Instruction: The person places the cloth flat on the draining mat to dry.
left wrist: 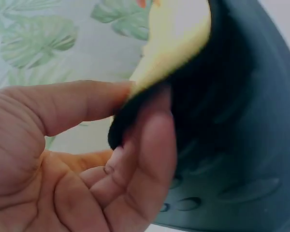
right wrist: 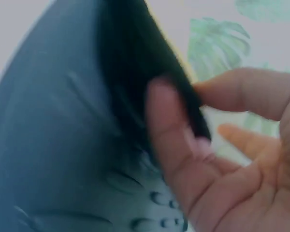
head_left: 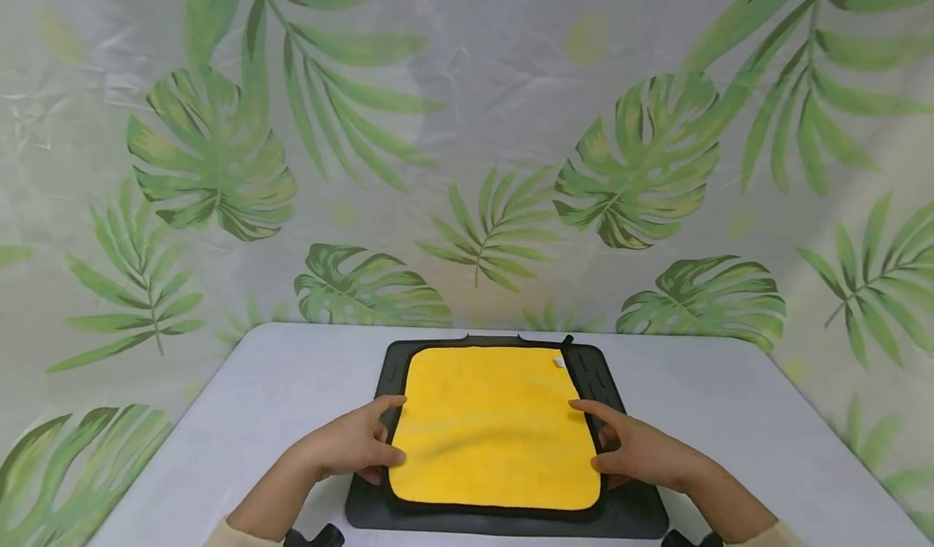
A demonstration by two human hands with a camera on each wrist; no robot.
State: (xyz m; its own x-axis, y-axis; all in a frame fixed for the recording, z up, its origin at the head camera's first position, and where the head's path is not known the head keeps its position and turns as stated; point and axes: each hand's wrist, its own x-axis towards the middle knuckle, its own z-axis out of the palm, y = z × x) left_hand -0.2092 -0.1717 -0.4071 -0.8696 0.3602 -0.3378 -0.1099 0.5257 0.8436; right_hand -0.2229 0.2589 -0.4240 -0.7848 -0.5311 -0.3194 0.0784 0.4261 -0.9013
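A yellow cloth (head_left: 496, 417) with a dark border and dark underside is spread above a dark grey board (head_left: 511, 524). My left hand (head_left: 353, 442) pinches its left edge between thumb and fingers. On the opposite edge, my right hand (head_left: 631, 450) does the same. Both wrist views show the cloth's dark underside (left wrist: 203, 92) raised and bent at the pinched edges, with fingers beneath it. A small white tag (head_left: 559, 362) sits at the cloth's far right corner, near a short black tab (head_left: 567, 340). Most of the board's middle is hidden by the cloth.
The board lies on a white table (head_left: 277, 385), and oval raised or sunken marks (right wrist: 123, 181) show on its surface. Behind the table hangs a leaf-patterned sheet (head_left: 503, 126). Black wrist straps (head_left: 315, 536) show at the bottom of the head view.
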